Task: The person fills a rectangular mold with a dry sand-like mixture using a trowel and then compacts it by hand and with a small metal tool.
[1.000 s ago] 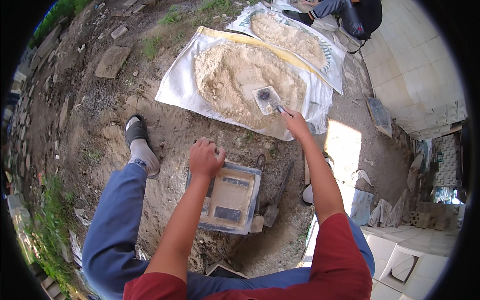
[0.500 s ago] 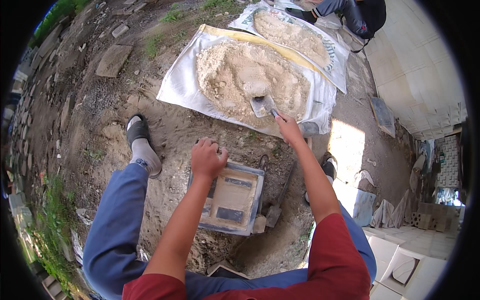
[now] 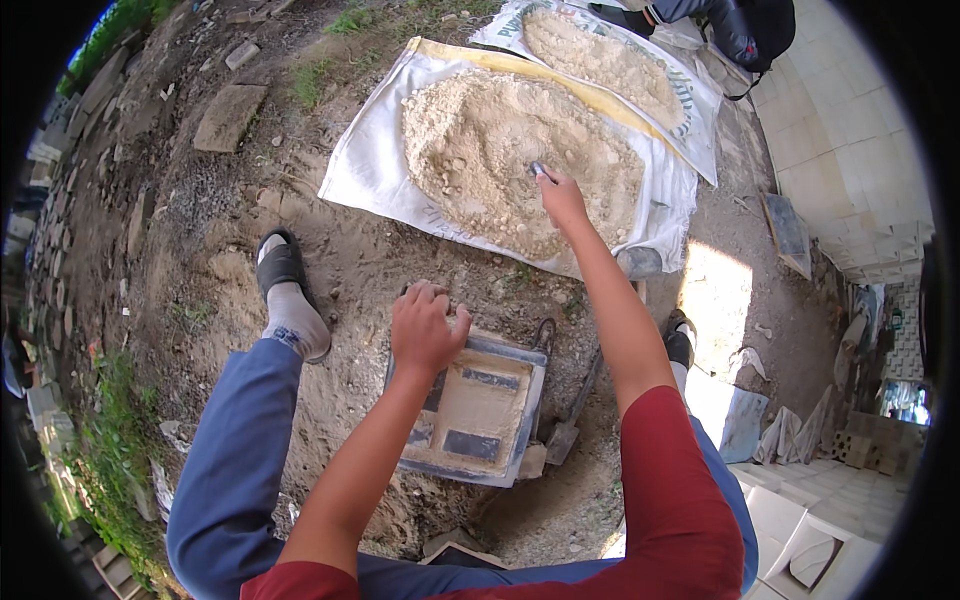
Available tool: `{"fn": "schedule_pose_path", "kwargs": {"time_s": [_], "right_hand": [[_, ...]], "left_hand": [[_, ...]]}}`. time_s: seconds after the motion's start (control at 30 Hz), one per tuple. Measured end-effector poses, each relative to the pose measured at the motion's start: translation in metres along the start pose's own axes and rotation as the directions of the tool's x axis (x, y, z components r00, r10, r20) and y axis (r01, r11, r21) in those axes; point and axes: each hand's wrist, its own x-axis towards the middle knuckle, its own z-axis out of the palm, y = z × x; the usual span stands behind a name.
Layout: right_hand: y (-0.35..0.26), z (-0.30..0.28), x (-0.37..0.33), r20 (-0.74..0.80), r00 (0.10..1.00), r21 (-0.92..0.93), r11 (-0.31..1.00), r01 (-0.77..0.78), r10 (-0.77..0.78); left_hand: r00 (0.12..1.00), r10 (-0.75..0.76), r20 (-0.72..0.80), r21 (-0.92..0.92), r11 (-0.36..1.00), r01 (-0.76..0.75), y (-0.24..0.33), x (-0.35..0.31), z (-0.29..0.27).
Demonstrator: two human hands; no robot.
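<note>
My right hand [image 3: 563, 200] is closed round the handle of a trowel [image 3: 538, 169], whose blade is hidden in a heap of pale, crumbly sand-like powder [image 3: 480, 120]. The heap lies on a white woven sack [image 3: 362, 160] with a yellow edge. Nearer to me, a square metal mould [image 3: 530, 415] sits on the ground, with pale powder and several dark rectangles inside. My left hand [image 3: 428, 325] is at its far left corner, fingers curled; a dark bit shows by the fingertips, but what they grip is hidden.
A second sack of powder [image 3: 600, 65] lies beyond, near another person's leg and a black bag [image 3: 755, 35]. Beside the mould lies a small long-handled shovel [image 3: 563, 440]. Stacked pale blocks [image 3: 850, 130] line the right. My sandalled feet flank the mould.
My right hand has pushed the trowel forward into the heap, and its blade, visible before, is now covered. My left hand stays at the mould's corner. The view has shifted slightly.
</note>
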Motion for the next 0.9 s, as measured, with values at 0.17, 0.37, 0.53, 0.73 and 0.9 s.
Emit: {"fn": "schedule_pose_path", "kwargs": {"time_s": [0.17, 0.37, 0.53, 0.73, 0.9], "right_hand": [[0.006, 0.023, 0.008, -0.052, 0.997, 0.061, 0.997, 0.055, -0.052], [0.055, -0.01, 0.007, -0.119, 0.971, 0.039, 0.976, 0.213, -0.207], [0.026, -0.022, -0.03, -0.05, 0.998, 0.174, 0.983, 0.052, -0.044], [0.057, -0.048, -0.003, -0.191, 0.96, 0.104, 0.968, 0.228, -0.205], [0.041, -0.02, -0.013, -0.031, 0.998, 0.302, 0.952, 0.059, -0.052]], "left_hand": [[1.0, 0.004, 0.02, -0.023, 1.0, -0.004, -0.003, 0.0, -0.003], [1.0, -0.005, 0.018, -0.038, 0.999, 0.006, 0.009, 0.005, 0.005], [1.0, -0.008, -0.005, -0.03, 1.0, 0.008, -0.003, 0.0, -0.003], [1.0, 0.012, 0.02, -0.057, 0.998, -0.01, 0.016, 0.007, 0.007], [0.999, -0.03, 0.014, -0.023, 0.999, 0.03, -0.002, -0.001, -0.003]]}}
